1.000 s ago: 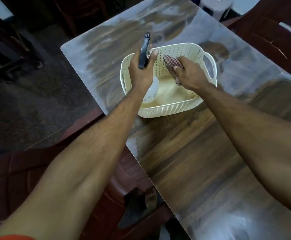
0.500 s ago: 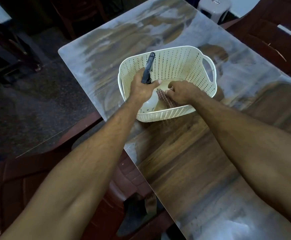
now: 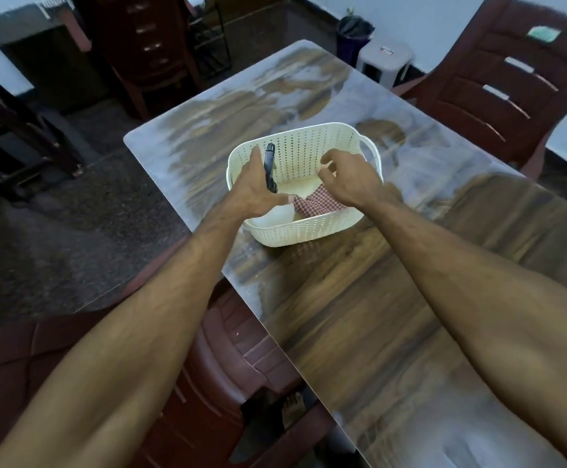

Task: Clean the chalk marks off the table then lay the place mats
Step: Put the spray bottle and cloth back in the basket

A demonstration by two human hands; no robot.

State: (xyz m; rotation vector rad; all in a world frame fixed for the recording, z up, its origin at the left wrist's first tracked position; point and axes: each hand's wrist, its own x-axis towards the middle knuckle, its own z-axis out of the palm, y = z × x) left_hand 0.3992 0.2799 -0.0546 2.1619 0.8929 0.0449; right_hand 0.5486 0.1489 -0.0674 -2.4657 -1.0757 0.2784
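A cream perforated basket [image 3: 309,231] stands on the wooden table [image 3: 376,298], whose far half is smeared with whitish chalk marks [image 3: 214,113]. Inside the basket stands a white spray bottle [image 3: 275,214] with a black trigger head, and beside it lies a red checked cloth [image 3: 315,204]. My left hand [image 3: 255,190] is against the bottle's neck, with its index finger straight up beside the trigger head. My right hand [image 3: 349,180] hovers over the basket just above the cloth, its fingers loosely curled and holding nothing.
A dark red plastic chair [image 3: 241,349] is pushed under the table's near left edge, and another [image 3: 498,79] stands at the far right. A grey stool [image 3: 385,57] and a dark cabinet [image 3: 147,38] stand beyond the table's far end.
Both hands lowered the bottle and cloth into the basket. My right hand let go of the cloth and lifted off it. My left hand's grip on the bottle loosened.
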